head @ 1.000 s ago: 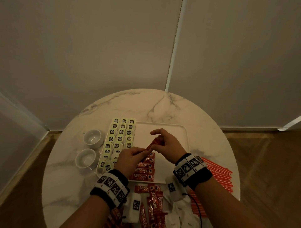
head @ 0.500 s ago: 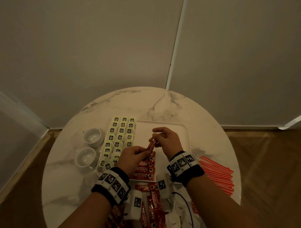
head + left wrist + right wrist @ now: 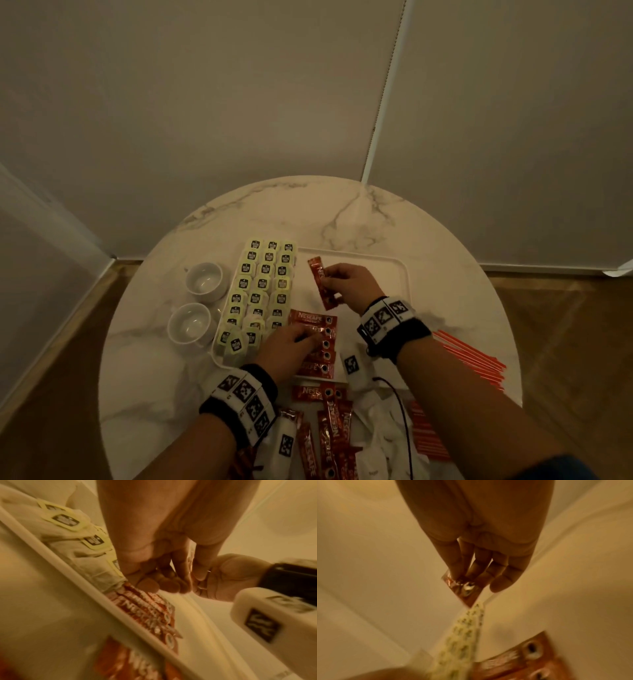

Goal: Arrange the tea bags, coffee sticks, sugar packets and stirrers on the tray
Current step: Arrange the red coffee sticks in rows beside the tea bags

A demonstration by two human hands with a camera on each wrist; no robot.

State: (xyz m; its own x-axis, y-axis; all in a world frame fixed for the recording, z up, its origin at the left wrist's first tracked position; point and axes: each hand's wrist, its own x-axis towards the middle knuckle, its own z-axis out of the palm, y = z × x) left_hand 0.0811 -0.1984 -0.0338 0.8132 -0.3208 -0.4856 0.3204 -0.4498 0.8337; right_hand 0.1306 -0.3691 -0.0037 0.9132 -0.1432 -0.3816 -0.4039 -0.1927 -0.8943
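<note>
Right hand (image 3: pixel 352 286): fingers (image 3: pixel 467 566) and thumb are pinching one red coffee stick (image 3: pixel 322 282) at its lower half, holding it raised over the tray (image 3: pixel 404 274), its free end pointing toward the tray's far edge.

Left hand (image 3: pixel 286 349): fingers (image 3: pixel 147 585) are curling downward with the tips pressing on the row of coffee sticks (image 3: pixel 317 337) lying crosswise in the tray's near middle; nothing is being gripped.

Tea bags (image 3: pixel 262 294): lying in three columns along the tray's left side, yellow tags up, the nearest ones overlapping untidily at the tray's near left corner.

Tray, white, rectangular: sitting at the centre of the round marble table (image 3: pixel 342 212); its right half is showing bare.

Loose coffee sticks (image 3: pixel 329 431): lying heaped just off the tray's near edge, between the forearms.

White sugar packets (image 3: pixel 376 442): lying near the tray's near right corner, partly under the right forearm.

Red stirrers (image 3: pixel 472 359): lying fanned to the right of the tray, by the table edge.

Two white cups (image 3: pixel 198 301): standing just left of the tray.
</note>
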